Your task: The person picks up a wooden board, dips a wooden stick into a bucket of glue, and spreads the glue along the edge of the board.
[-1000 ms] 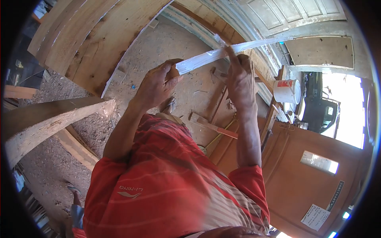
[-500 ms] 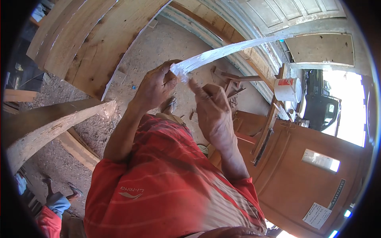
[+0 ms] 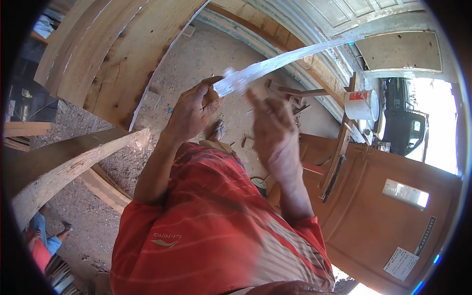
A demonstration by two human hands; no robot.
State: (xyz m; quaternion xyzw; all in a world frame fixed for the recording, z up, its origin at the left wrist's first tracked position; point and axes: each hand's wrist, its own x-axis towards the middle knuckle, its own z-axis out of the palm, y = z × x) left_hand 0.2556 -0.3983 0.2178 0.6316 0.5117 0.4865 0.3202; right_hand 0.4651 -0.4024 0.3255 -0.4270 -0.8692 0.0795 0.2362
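Note:
My left hand grips the near end of a long, narrow board, thumb and fingers around it. The board's upward edge is coated with a wet-looking white paste and runs away toward the upper right. My right hand is blurred by motion just right of that near end. Its fingers are drawn together, and a small whitish smeared piece shows at the fingertips against the coated edge; its kind cannot be made out.
Wide boards with white lines along their joints stand at upper left. A rough timber beam juts in from the left. A white bucket sits at right above a brown door panel. Another person is at lower left.
My right hand has shifted slightly right and down, and the whitish piece at its fingertips has moved up across the coated edge. The left hand keeps its grip on the board.

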